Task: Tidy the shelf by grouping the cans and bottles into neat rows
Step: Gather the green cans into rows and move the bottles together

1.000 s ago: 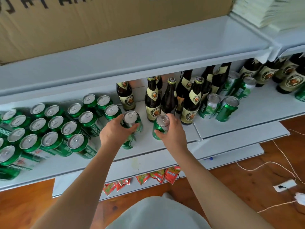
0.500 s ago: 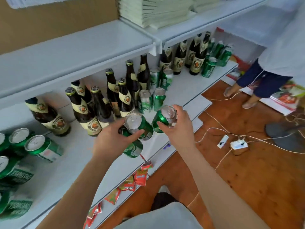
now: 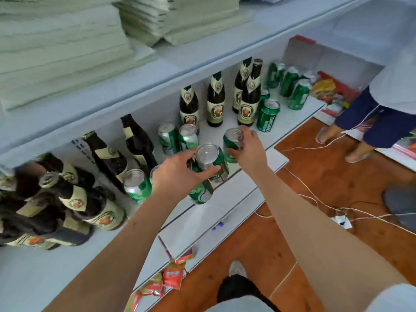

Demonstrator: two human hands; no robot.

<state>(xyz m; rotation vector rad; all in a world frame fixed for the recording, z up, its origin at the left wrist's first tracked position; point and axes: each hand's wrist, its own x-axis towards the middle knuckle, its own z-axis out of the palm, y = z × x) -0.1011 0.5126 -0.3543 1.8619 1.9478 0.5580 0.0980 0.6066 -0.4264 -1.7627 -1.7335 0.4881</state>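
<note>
1. Left hand [image 3: 177, 171] is closed around two green cans: an upper can [image 3: 210, 159] with its silver top facing the camera, and a lower can [image 3: 201, 191] tucked under the palm at 5 o'clock from it. Thumb crosses the upper can's side; the fingers [image 3: 191, 154] wrap the far side.
2. Right hand [image 3: 248, 149] is closed on a single can [image 3: 233, 143], fingers curled over its rim from 2 o'clock. Cannot tell whether this can touches the shelf [image 3: 225, 203].
3. The single can sits just beside the upper can, at 2 o'clock from it.
4. Two cans [image 3: 177, 137] stand on the shelf at 11 o'clock from the left hand, touching each other.
5. One can [image 3: 137, 185] stands at 9 o'clock from the left hand; another is partly hidden behind that wrist.
6. Four bottles [image 3: 225, 100] stand upright at 12 o'clock from the hands; one can [image 3: 267, 118] stands just beside the rightmost bottle.
7. More cans [image 3: 292, 86] are grouped at 1 o'clock, far along the shelf.
8. Dark bottles [image 3: 67, 194] crowd the shelf at 9 o'clock, blurred, leaning in the wide-angle view.
9. Red packets [image 3: 173, 275] hang at the shelf edge at 6 o'clock.
10. A second person's legs [image 3: 360, 131] stand on the wood floor [image 3: 337, 176] at 3 o'clock; white cables [image 3: 315, 199] cross the floor.
</note>
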